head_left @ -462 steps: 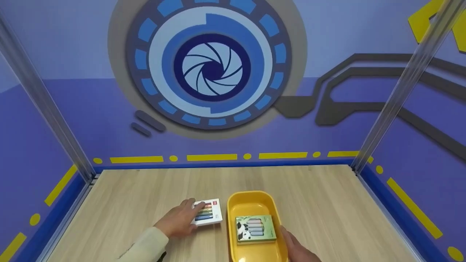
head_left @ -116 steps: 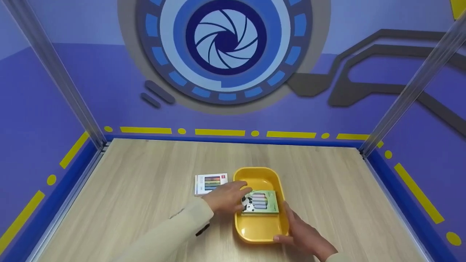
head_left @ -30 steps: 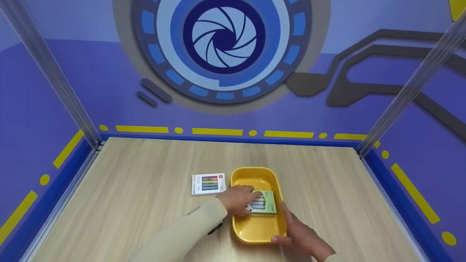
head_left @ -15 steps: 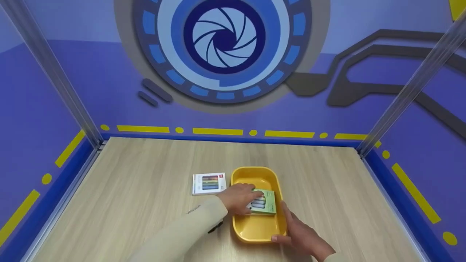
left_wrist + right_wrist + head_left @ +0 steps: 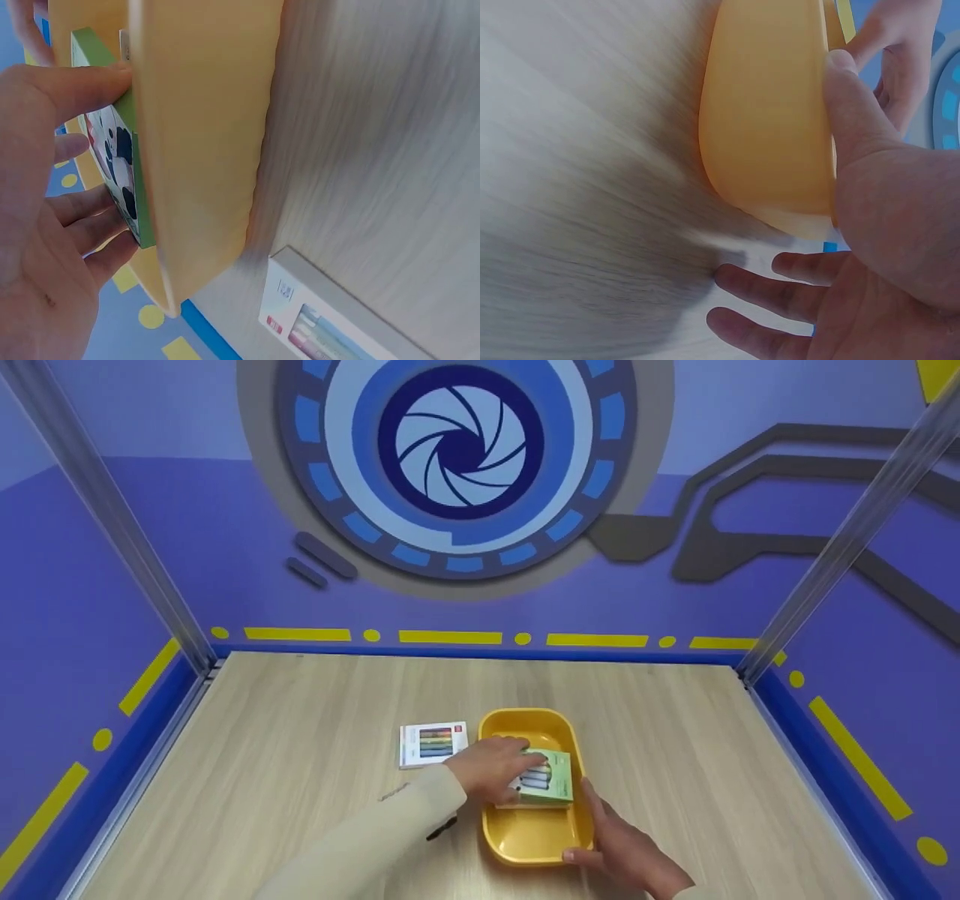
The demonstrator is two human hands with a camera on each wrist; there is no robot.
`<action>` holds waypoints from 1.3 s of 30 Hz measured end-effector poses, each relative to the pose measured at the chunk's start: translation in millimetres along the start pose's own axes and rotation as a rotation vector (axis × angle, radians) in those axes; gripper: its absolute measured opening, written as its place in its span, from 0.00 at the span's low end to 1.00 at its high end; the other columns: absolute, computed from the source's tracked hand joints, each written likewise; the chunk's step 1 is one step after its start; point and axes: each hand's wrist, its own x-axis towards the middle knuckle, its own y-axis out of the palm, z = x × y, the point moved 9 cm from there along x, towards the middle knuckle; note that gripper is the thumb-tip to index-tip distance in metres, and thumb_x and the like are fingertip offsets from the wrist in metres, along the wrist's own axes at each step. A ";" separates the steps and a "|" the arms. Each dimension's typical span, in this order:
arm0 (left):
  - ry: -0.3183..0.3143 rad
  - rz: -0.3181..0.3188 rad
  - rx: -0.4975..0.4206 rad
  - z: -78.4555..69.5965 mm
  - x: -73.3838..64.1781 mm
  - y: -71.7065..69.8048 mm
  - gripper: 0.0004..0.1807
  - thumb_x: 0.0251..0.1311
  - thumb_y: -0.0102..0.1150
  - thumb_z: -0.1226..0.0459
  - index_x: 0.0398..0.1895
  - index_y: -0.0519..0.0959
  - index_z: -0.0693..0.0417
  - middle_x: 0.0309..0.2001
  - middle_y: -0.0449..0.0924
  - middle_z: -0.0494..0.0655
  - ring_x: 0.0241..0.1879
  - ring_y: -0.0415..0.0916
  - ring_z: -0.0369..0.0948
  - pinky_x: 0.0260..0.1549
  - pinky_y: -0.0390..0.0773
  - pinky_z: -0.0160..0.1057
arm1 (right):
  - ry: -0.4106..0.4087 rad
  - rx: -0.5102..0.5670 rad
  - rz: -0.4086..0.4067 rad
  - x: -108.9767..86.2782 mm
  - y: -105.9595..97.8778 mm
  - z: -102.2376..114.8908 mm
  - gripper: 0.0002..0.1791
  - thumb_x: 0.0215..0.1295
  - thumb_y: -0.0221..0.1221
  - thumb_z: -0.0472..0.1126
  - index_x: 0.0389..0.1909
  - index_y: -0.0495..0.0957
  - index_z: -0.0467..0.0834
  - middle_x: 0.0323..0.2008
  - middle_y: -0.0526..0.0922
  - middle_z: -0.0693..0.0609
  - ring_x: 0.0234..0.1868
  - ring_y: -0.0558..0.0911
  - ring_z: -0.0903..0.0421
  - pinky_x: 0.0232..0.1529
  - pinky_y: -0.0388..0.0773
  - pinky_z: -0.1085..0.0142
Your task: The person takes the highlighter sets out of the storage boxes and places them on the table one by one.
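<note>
A green box with a panda and pictured crayons (image 5: 556, 780) is in the yellow tray (image 5: 529, 840). My left hand (image 5: 491, 769) reaches over the tray's left rim and holds this box, thumb on one edge and fingertips on the opposite one. In the left wrist view the panda box (image 5: 116, 161) stands up near the level of the tray's rim. Along the tray's right side lies my right hand (image 5: 628, 840), its thumb touching the near corner. The right wrist view shows the right hand's (image 5: 885, 247) other fingers straight and spread, apart from the tray.
A white box with a window showing coloured sticks (image 5: 433, 744) lies on the wooden table (image 5: 315, 735), left of the tray. A small white edge (image 5: 124, 45) shows beside the panda box. Blue-purple panels (image 5: 187, 570) and metal posts enclose the table.
My left hand has gone from the white box to the panda box in the tray. Over the last half second the panda box has risen slightly. My right hand stays at the tray.
</note>
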 end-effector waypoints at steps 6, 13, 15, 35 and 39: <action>0.023 0.020 -0.022 0.8 1.7 -1.1 0.39 0.57 0.65 0.51 0.70 0.58 0.20 0.74 0.57 0.39 0.71 0.60 0.42 0.71 0.61 0.47 | 0.039 0.039 0.025 0.0 3.5 -1.5 0.68 0.45 0.66 0.67 0.77 0.32 0.53 0.77 0.47 0.44 0.73 0.59 0.41 0.70 0.54 0.38; 0.041 0.014 0.006 -5.2 -0.3 -5.6 0.38 0.58 0.64 0.50 0.70 0.58 0.22 0.74 0.58 0.40 0.70 0.61 0.42 0.71 0.61 0.47 | 0.036 0.000 0.016 -1.9 -0.3 -1.0 0.68 0.45 0.66 0.68 0.77 0.32 0.50 0.76 0.50 0.41 0.69 0.64 0.43 0.69 0.58 0.39; 0.050 0.011 0.024 -7.4 -2.3 -6.6 0.37 0.58 0.63 0.50 0.70 0.59 0.23 0.73 0.59 0.41 0.70 0.61 0.42 0.71 0.62 0.47 | 0.038 -0.026 0.012 -2.2 -1.3 -1.6 0.69 0.44 0.66 0.69 0.77 0.33 0.48 0.75 0.52 0.40 0.68 0.66 0.43 0.68 0.60 0.39; 0.025 -0.018 0.041 1.4 -34.0 -17.0 0.37 0.60 0.61 0.50 0.72 0.57 0.25 0.75 0.56 0.41 0.72 0.58 0.44 0.72 0.60 0.49 | 0.034 -0.057 0.016 0.4 -0.9 0.9 0.67 0.46 0.66 0.68 0.77 0.36 0.45 0.75 0.52 0.39 0.69 0.66 0.40 0.68 0.62 0.40; 0.020 -0.023 0.014 4.4 -40.0 -17.7 0.37 0.61 0.61 0.50 0.72 0.57 0.24 0.75 0.56 0.42 0.72 0.58 0.44 0.71 0.60 0.50 | 0.030 -0.056 0.011 -1.2 -1.8 1.4 0.67 0.47 0.66 0.67 0.77 0.36 0.45 0.75 0.52 0.39 0.68 0.66 0.41 0.68 0.62 0.40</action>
